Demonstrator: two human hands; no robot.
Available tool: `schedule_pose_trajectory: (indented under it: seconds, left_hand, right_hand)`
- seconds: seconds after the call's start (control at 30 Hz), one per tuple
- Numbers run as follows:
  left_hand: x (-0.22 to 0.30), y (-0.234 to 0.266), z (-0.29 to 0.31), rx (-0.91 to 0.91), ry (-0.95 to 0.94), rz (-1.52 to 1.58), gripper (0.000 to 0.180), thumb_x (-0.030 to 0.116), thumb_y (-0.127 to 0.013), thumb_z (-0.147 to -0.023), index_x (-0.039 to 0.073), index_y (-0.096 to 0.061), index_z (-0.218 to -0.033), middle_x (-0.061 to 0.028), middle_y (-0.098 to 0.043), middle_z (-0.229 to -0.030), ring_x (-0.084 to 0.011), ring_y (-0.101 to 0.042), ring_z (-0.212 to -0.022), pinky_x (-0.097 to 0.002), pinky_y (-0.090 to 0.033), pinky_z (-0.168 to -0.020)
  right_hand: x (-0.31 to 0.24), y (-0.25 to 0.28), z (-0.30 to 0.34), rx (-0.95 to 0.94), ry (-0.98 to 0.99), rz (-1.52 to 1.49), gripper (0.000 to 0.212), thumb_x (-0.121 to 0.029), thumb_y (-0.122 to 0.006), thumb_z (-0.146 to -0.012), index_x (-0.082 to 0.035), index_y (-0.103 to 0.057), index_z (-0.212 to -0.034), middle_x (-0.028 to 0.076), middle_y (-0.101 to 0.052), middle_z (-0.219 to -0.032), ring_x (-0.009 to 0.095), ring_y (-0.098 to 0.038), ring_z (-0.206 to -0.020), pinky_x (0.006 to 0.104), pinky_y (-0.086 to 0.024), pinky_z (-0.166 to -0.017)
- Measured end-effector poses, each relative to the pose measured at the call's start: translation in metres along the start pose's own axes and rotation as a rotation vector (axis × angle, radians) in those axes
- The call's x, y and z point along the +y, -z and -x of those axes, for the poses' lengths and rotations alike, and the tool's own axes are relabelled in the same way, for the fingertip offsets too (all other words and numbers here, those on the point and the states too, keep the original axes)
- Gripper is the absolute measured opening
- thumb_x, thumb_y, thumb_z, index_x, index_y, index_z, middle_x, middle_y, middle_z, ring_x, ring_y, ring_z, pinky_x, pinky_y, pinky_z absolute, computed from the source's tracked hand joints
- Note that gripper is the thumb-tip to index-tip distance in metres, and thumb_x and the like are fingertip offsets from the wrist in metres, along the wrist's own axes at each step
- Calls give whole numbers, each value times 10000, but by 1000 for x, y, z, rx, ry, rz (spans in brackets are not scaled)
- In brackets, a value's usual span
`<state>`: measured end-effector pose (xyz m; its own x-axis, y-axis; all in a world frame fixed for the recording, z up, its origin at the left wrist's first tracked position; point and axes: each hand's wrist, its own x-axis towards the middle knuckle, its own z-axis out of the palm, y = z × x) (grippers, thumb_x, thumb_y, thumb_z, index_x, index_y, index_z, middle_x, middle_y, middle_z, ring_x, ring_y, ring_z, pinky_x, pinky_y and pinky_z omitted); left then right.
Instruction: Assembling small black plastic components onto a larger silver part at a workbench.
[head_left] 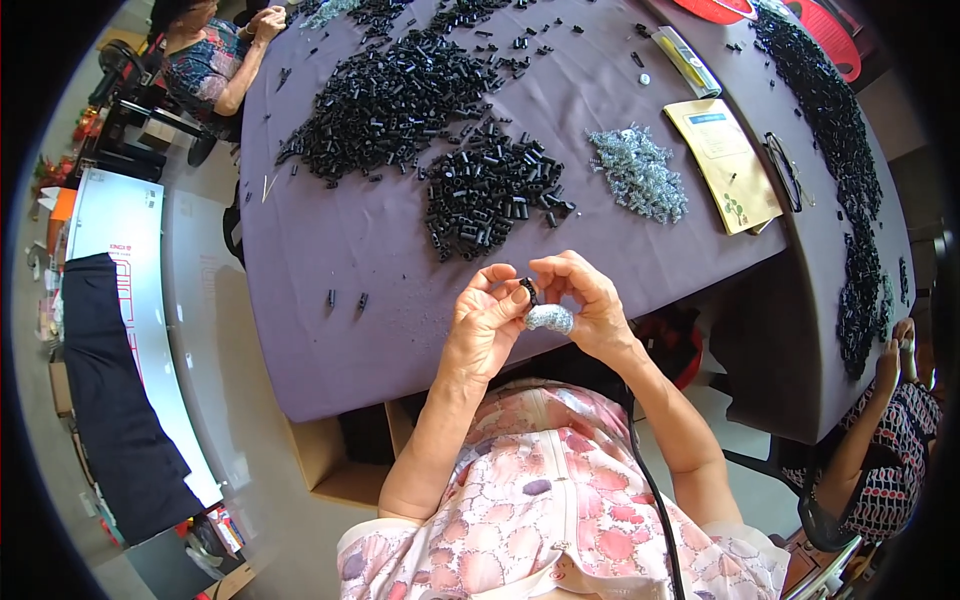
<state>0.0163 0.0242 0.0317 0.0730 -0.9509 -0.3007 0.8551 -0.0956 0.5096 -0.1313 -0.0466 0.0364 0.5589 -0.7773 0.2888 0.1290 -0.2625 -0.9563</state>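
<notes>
Above the near edge of the table, my left hand [478, 328] pinches a small black cylindrical part [528, 291] between thumb and fingers. My right hand [598, 305] meets it from the other side, with fingers bent and a whitish wrap [550, 318] around the thumb. Whether the right fingertips hold a second small piece is too fine to make out. Straight beyond my hands lies a pile of black cylindrical parts [490, 195]. To its right is a heap of small silvery-clear pieces [640, 172]. Two loose black parts [347, 299] rest on the cloth left of my hands.
A purple-grey cloth [340, 235] covers the table. A larger black pile [385, 105] lies farther back. On the right are a yellowish booklet [725, 165], eyeglasses [787, 172] and another long black heap [835, 130]. Other people sit at the far left [205, 65] and right [880, 450].
</notes>
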Motion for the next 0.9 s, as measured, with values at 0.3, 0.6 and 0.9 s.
schedule_pose_trajectory:
  seconds: [0.3, 0.6, 0.9]
  left_hand:
    - [6, 3, 1, -33, 60, -28, 321, -9, -670, -821, 45, -516, -1098, -57, -629, -943, -147, -617, -908, -284, -499, -850]
    - [7, -5, 6, 50, 30, -33, 306, -1, -648, -847, 67, -490, -1101, -64, -630, -944, -131, -610, -824, -278, -494, -765]
    - [9, -9, 7, 48, 31, -89, 352, -1, -655, -845, 70, -448, -1120, -81, -624, -944, -140, -610, -828, -279, -495, -748]
  right_hand:
    - [-2, -1, -6, -115, 37, 86, 387, -136, -757, -754, -62, -629, -1112, 31, -519, -951, 100, -502, -730, 233, -421, -633]
    - [-3, -6, -6, -89, 47, 26, 368, -100, -752, -722, -39, -614, -1057, 59, -600, -999, 134, -552, -715, 266, -481, -661]
    - [-6, 2, -9, -134, 82, 98, 337, -45, -720, -724, -29, -602, -1040, 64, -635, -919, 155, -596, -698, 273, -492, -641]
